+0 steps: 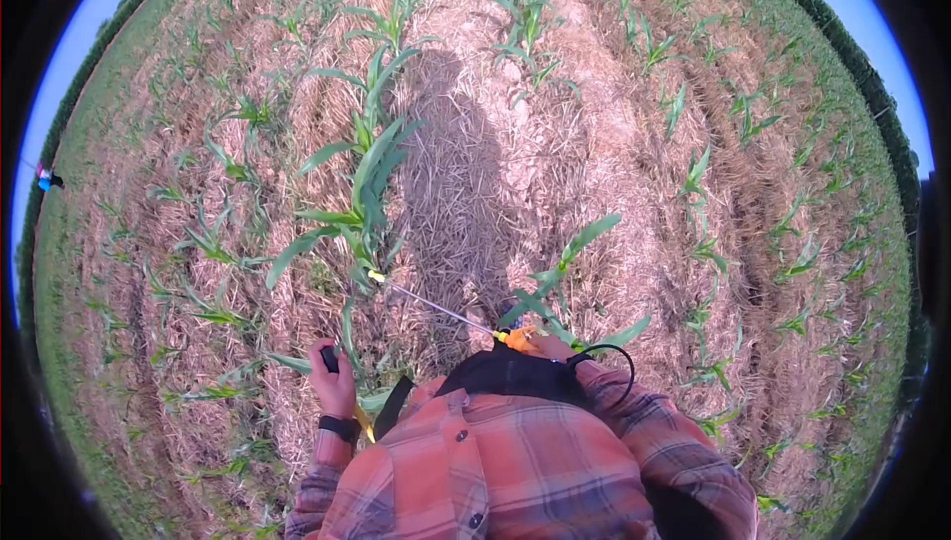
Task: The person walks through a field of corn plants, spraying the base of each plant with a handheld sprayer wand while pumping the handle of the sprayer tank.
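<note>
At lower left, the left hand (336,388) partly hides a black rounded object (329,358); the bottom edge cuts the red-grey plaid shirt (535,451); a far-left blue-and-black speck (47,179) is unidentifiable.

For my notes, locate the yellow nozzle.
In the head view, the yellow nozzle is left of centre, at the far end of the rod, by a leafy plant.

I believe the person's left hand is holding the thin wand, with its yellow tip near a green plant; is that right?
Not quite: the head view shows the right hand holding the thin wand, with its yellow tip near a green plant.
</note>
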Motion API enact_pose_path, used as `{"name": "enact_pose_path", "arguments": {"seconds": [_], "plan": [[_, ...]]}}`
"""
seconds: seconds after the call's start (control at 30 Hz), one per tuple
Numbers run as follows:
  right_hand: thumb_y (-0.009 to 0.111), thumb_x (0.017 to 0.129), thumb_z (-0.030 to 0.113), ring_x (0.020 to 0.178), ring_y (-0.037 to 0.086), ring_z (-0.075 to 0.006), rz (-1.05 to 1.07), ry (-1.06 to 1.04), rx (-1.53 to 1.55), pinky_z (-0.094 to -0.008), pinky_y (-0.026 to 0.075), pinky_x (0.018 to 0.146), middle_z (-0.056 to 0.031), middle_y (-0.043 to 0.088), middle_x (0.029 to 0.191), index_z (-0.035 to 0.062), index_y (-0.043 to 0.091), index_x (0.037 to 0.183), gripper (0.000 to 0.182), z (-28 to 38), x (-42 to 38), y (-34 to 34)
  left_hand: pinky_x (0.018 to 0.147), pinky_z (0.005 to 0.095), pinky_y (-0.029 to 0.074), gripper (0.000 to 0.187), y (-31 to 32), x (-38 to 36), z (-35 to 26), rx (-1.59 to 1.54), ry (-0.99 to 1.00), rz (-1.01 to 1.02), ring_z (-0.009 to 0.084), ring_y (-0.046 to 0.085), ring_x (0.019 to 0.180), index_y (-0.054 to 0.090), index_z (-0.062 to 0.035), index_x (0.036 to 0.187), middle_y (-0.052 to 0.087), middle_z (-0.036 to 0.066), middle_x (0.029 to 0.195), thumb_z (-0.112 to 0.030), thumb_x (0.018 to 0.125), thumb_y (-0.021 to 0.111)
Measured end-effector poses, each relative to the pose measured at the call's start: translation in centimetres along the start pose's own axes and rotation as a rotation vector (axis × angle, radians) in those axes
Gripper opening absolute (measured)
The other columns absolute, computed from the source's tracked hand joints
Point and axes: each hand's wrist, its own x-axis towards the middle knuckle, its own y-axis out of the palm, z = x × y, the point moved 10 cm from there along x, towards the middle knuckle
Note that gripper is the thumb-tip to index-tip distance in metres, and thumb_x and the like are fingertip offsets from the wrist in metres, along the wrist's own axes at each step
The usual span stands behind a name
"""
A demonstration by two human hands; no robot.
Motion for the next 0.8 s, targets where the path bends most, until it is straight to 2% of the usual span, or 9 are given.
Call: {"name": "enact_pose_path", "arguments": {"seconds": [0.07, 0.2, 0.27, 0.3, 0.43, 0.47, 0.53, 0.63, 0.8], "plan": [[0.051, 0.075, 0.039, 0.076, 0.056, -0.0310, -0.017, 0.010, -0.050, -0.0385, 0.042, 0.066, -0.0157, 0.058, 0.077, 0.0071, 0.055, 0.087, 0.035, -1.6, 1.2, -2.0, 0.046, 0.0239, 0.032, 0.020, 1.0, 1.7, -3.5, 0.110, 0.132, -0.058, 0.0081, 0.035, 0.051, 0.045, -0.0064, 0.090, 0.038, 0.000, 0.062, 0.000, 0.072, 0.049], [0.050, 0.072, 0.040, 0.076, 0.056, -0.0315, -0.116, 0.154, 0.013, -0.0380, 0.043, 0.067, -0.0155, 0.058, 0.079, 0.0092, 0.052, 0.097, 0.040, -4.4, 1.5, -7.5, 0.052, 0.0222, 0.031, 0.022, 4.3, 4.3, -4.7, 0.122, 0.037, 0.029, 0.0082, 0.033, 0.058, 0.044, -0.0055, 0.093, 0.039, 0.000, 0.068, -0.001, 0.072, 0.048], [0.053, 0.074, 0.037, 0.054, 0.055, -0.0211, -0.328, 0.204, 0.098, -0.0319, 0.042, 0.052, -0.0101, 0.055, 0.059, 0.0064, 0.058, 0.076, 0.031, -7.9, 1.7, -10.1, 0.053, 0.0223, 0.031, 0.022, 6.1, 5.5, -6.5, 0.128, 0.055, 0.028, 0.0083, 0.034, 0.059, 0.044, -0.0056, 0.093, 0.040, 0.001, 0.070, -0.001, 0.072, 0.048], [0.053, 0.075, 0.033, 0.047, 0.053, -0.0147, -0.386, 0.253, 0.081, -0.0290, 0.040, 0.046, -0.0049, 0.053, 0.052, 0.0068, 0.058, 0.075, 0.027, -7.9, 1.2, -12.0, 0.054, 0.0224, 0.032, 0.021, 6.8, 6.0, -7.5, 0.133, 0.070, 0.025, 0.0083, 0.034, 0.060, 0.044, -0.0056, 0.093, 0.040, 0.001, 0.072, -0.001, 0.073, 0.048], [0.052, 0.077, 0.028, 0.041, 0.047, -0.0103, -0.453, 0.440, 0.296, -0.0249, 0.035, 0.037, -0.0009, 0.050, 0.051, 0.0054, 0.056, 0.075, 0.023, -14.6, 1.1, -14.2, 0.055, 0.0229, 0.032, 0.022, 9.4, 8.1, -10.2, 0.126, 0.119, 0.019, 0.0084, 0.035, 0.061, 0.044, -0.0068, 0.093, 0.040, 0.001, 0.073, -0.001, 0.072, 0.048], [0.051, 0.072, 0.037, 0.063, 0.058, -0.0251, -0.474, 0.584, 0.310, -0.0350, 0.043, 0.057, -0.0114, 0.058, 0.064, 0.0051, 0.058, 0.079, 0.034, -17.1, 0.8, -14.4, 0.055, 0.0229, 0.032, 0.022, 9.9, 8.5, -10.5, 0.125, 0.124, 0.015, 0.0084, 0.035, 0.061, 0.044, -0.0068, 0.093, 0.040, 0.001, 0.073, -0.001, 0.072, 0.048], [0.052, 0.073, 0.035, 0.050, 0.055, -0.0217, -0.519, 0.589, 0.443, -0.0332, 0.042, 0.047, -0.0107, 0.056, 0.059, 0.0034, 0.057, 0.076, 0.032, -17.9, 0.1, -16.3, 0.052, 0.0236, 0.033, 0.022, 10.6, 9.2, -9.7, 0.139, 0.015, 0.037, 0.0089, 0.036, 0.059, 0.044, -0.0067, 0.092, 0.042, 0.001, 0.071, -0.001, 0.072, 0.049], [0.051, 0.076, 0.031, 0.040, 0.048, -0.0154, -0.657, 0.609, 0.681, -0.0294, 0.039, 0.038, -0.0075, 0.052, 0.053, 0.0032, 0.054, 0.070, 0.029, -17.4, -1.2, -19.7, 0.049, 0.0240, 0.032, 0.022, 11.3, 10.4, -11.5, 0.140, 0.110, -0.005, 0.0091, 0.036, 0.055, 0.044, -0.0066, 0.092, 0.041, 0.001, 0.066, 0.000, 0.071, 0.048], [0.050, 0.078, 0.024, 0.034, 0.042, -0.0106, -0.857, 0.512, 0.927, -0.0248, 0.032, 0.030, -0.0028, 0.046, 0.048, 0.0044, 0.049, 0.068, 0.022, -19.4, 0.1, -23.0, 0.052, 0.0237, 0.033, 0.022, 12.1, 12.9, -11.0, 0.157, 0.110, 0.000, 0.0092, 0.037, 0.058, 0.044, -0.0060, 0.092, 0.042, 0.002, 0.071, 0.000, 0.071, 0.048]]}}
